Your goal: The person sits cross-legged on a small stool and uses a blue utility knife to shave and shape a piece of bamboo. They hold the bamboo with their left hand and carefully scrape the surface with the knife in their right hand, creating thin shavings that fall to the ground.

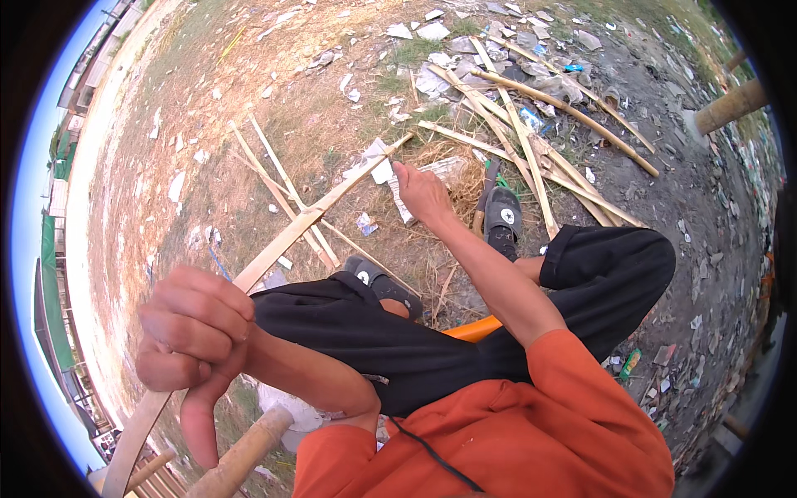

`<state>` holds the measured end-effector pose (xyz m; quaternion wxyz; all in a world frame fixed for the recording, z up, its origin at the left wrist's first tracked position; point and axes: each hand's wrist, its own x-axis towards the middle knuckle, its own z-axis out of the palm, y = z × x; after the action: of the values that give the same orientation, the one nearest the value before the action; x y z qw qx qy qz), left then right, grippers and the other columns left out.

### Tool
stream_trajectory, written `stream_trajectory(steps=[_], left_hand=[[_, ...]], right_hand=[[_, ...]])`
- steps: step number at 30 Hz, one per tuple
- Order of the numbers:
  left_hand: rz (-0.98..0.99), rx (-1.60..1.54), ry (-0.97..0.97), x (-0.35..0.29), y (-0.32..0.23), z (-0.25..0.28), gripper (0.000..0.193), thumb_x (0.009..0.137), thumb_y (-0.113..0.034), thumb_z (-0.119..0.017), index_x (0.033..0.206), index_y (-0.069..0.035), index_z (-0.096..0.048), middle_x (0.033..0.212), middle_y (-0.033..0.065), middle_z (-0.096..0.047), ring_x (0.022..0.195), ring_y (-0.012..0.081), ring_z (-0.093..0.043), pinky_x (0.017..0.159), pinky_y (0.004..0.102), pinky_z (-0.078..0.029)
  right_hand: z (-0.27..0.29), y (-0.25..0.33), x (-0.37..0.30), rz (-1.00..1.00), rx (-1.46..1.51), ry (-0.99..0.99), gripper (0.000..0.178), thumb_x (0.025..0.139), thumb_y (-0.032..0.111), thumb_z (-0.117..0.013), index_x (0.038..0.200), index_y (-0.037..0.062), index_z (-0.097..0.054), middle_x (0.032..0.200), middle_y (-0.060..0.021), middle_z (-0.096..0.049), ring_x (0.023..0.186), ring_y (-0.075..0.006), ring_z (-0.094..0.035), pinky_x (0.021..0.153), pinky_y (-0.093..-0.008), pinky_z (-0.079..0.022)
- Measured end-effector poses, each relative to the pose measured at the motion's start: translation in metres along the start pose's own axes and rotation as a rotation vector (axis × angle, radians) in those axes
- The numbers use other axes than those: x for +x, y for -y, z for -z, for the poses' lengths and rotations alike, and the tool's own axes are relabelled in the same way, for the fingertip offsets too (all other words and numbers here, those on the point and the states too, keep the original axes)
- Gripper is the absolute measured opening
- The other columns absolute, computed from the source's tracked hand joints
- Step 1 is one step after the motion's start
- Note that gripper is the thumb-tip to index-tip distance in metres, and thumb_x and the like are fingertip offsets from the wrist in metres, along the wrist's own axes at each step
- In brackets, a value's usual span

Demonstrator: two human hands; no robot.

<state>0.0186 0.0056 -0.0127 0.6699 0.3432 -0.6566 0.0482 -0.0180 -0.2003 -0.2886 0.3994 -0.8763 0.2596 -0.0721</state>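
A long, pale bamboo strip (286, 236) runs slantwise from the lower left up to the middle of the view. My left hand (195, 332) is closed around it at left, with the thumb pointing down; the strip's tail continues below the fist. Close to the strip's far end is my right hand (423, 197), its fingers curled and its thumb beside the strip. Whether it touches the strip, or what else it may hold, I cannot make out. Beside my right shoe (503, 214) lies a dark, blade-like tool (488, 187), partly hidden.
Several split bamboo strips (519, 137) and a round bamboo stick (573, 112) lie in a pile at upper right. More strips (278, 183) cross left of centre. Thick bamboo poles stand at lower left (249, 452) and far right (730, 108). Litter covers the ground. Something orange (475, 329) is beneath me.
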Motion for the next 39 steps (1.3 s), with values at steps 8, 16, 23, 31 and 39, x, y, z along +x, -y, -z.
stream_trajectory(steps=[8, 16, 23, 31, 39], left_hand=[[0.006, 0.001, -0.076, -0.003, -0.001, 0.006, 0.065, 0.067, -0.072, -0.061, 0.067, -0.012, -0.035, 0.048, -0.0028, -0.034, 0.035, 0.0092, -0.036, 0.033, 0.0229, -0.033], [0.044, 0.051, -0.269, -0.012, -0.003, 0.007, 0.066, 0.070, -0.075, -0.052, 0.068, -0.013, -0.031, 0.049, -0.0029, -0.026, 0.039, 0.0107, -0.028, 0.038, 0.0270, -0.027], [-0.006, 0.038, -0.238, -0.007, 0.001, 0.005, 0.065, 0.071, -0.071, -0.056, 0.071, -0.009, -0.037, 0.048, -0.0012, -0.034, 0.035, 0.0121, -0.037, 0.035, 0.0265, -0.035], [0.022, 0.018, -0.105, -0.003, 0.001, -0.002, 0.068, 0.067, -0.078, -0.051, 0.068, -0.013, -0.031, 0.049, -0.0029, -0.027, 0.039, 0.0098, -0.028, 0.037, 0.0252, -0.025], [0.000, 0.008, -0.065, -0.003, 0.002, 0.000, 0.067, 0.069, -0.076, -0.051, 0.068, -0.013, -0.031, 0.049, -0.0029, -0.028, 0.038, 0.0092, -0.028, 0.035, 0.0243, -0.024]], right_hand=[[-0.012, -0.030, 0.017, -0.016, -0.257, 0.002, 0.050, 0.098, 0.045, -0.032, 0.092, 0.0019, -0.056, 0.072, -0.0262, -0.063, 0.072, -0.0416, -0.064, 0.064, -0.0523, -0.049], [0.026, -0.078, 0.082, 0.398, -1.221, -0.311, 0.035, 0.091, 0.042, -0.051, 0.082, 0.0082, -0.057, 0.068, -0.0039, -0.057, 0.061, -0.0158, -0.057, 0.051, -0.0315, -0.041], [0.090, -0.014, 0.042, 0.055, -0.198, -0.162, 0.052, 0.096, 0.046, -0.041, 0.080, 0.0005, -0.058, 0.067, -0.0171, -0.058, 0.066, -0.0304, -0.060, 0.061, -0.0416, -0.044], [0.080, 0.127, -0.108, 0.109, 0.471, 0.115, 0.052, 0.101, 0.039, -0.032, 0.080, -0.0031, -0.055, 0.060, -0.0215, -0.051, 0.060, -0.0385, -0.052, 0.061, -0.0435, -0.042], [0.071, 0.131, -0.112, 0.088, 0.307, -0.011, 0.047, 0.099, 0.038, -0.036, 0.082, -0.0005, -0.057, 0.061, -0.0294, -0.055, 0.064, -0.0500, -0.056, 0.062, -0.0559, -0.044]])
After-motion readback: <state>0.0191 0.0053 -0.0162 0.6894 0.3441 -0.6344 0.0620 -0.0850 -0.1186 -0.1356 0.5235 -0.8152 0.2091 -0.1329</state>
